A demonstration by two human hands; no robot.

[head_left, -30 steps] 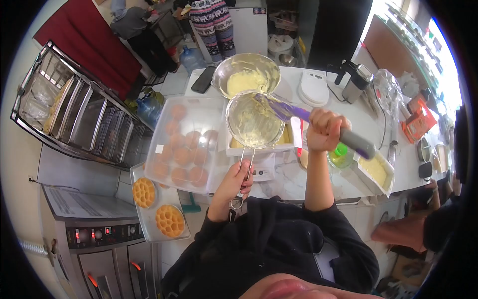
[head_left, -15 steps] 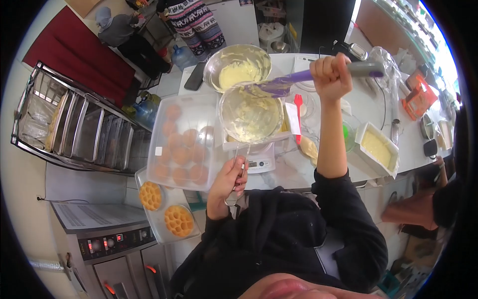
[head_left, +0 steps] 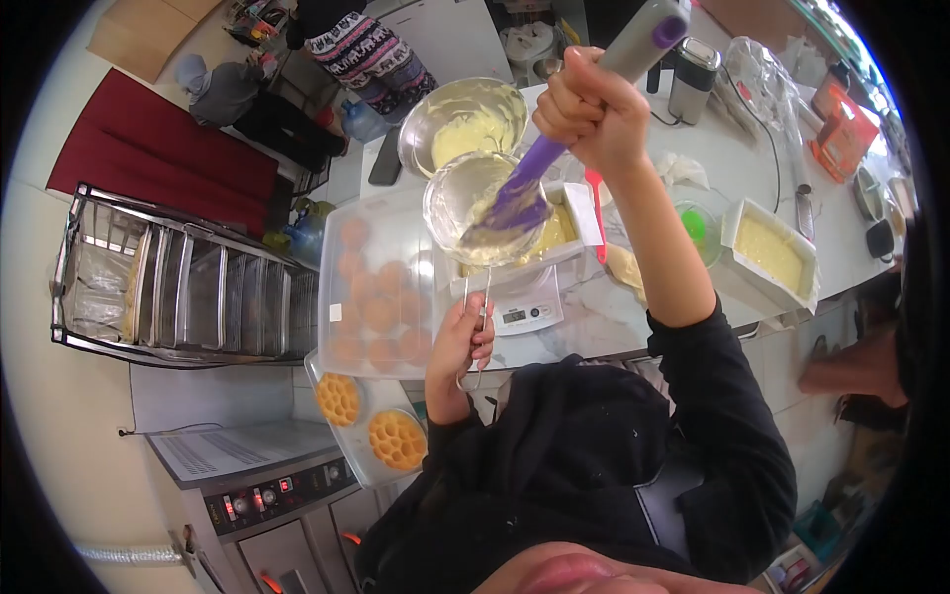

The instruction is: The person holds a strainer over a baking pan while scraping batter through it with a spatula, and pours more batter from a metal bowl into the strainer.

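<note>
My left hand (head_left: 461, 342) is closed round the wire handle of a round sieve (head_left: 443, 233), whose inside is smeared with pale batter. My right hand (head_left: 592, 109) grips a purple spatula (head_left: 534, 173) with a grey handle end. Its batter-coated blade points down into the sieve. Partly hidden beneath the sieve is a paper-lined loaf tin (head_left: 591, 220) with yellow batter in it, standing on a white kitchen scale (head_left: 531, 315). Just behind is a steel bowl (head_left: 420, 124) holding more pale batter.
A clear lidded box (head_left: 333, 287) of round brown items is on the left, beside a tray (head_left: 353, 451) with honeycomb-patterned pieces. To the right are a red utensil (head_left: 598, 213), a second filled loaf tin (head_left: 770, 255) and a hand mixer (head_left: 694, 79). Two people stand at the back.
The spatula has swung from nearly level to steeply slanted, its blade now lower inside the sieve. My right hand has risen and moved left. The whole view has shifted slightly.
</note>
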